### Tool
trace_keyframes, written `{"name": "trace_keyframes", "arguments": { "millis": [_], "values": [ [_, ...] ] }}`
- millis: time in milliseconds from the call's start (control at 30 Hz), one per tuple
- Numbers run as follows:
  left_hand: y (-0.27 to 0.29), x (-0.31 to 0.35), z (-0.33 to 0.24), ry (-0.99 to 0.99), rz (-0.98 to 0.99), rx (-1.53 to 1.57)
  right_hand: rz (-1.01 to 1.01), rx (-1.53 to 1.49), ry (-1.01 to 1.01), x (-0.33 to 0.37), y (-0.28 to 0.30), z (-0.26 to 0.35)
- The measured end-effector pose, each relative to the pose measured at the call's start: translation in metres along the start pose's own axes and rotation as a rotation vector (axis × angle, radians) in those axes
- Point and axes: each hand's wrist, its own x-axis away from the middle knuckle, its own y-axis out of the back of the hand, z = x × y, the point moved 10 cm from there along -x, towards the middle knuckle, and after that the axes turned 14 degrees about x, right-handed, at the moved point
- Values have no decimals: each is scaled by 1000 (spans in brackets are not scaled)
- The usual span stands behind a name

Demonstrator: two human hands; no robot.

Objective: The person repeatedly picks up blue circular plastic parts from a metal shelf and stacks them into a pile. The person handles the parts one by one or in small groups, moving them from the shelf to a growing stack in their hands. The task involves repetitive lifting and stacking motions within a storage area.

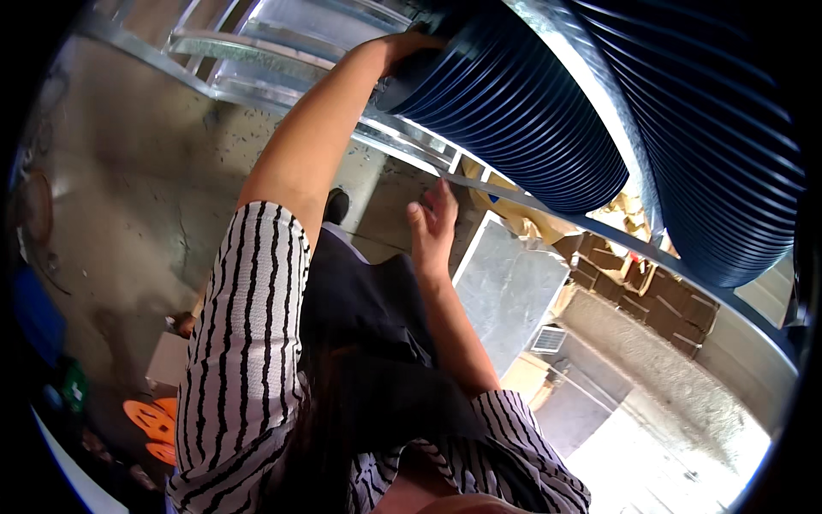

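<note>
My left arm stretches up to a dark blue ribbed cylinder (522, 111), which looks like a row of stacked thin rings. My left hand (409, 47) is at the cylinder's left end, its fingers lost in shadow, so its grip is hidden. Lower down, my right hand (435, 227) is raised in front of a narrow metal rail (514, 195), its thumb and fingers apart and nothing in it. A second dark blue ribbed piece (728, 154) lies to the right, beyond a curved bright metal band (599, 81).
Metal framework (257, 51) spans the upper left. Below the rail stand a grey flat panel (509, 265) and stacked brown cardboard (642, 300). Orange pieces with holes (154, 420) lie at lower left on the concrete floor (128, 171), which is speckled with small scraps.
</note>
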Motion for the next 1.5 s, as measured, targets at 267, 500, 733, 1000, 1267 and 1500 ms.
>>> {"name": "trace_keyframes", "arguments": {
  "millis": [267,500,733,1000,1267,1500],
  "values": [
    [-3,-4,2,200,86,227,69,-75,-185,80,-44,-64],
    [-25,28,-23,170,2,68,57,-114,-435,174,-89,-154],
    [-30,26,-29,146,-67,26,14,-219,-640,246,-143,-213],
    [-39,38,-37,-102,-130,249,107,-321,-603,194,-148,-183],
    [-90,103,-140,-607,-27,-116,19,-341,-467,152,-107,-154],
    [-79,35,-155,-412,107,-75,68,-312,-457,152,-93,-164]
  ]
}}
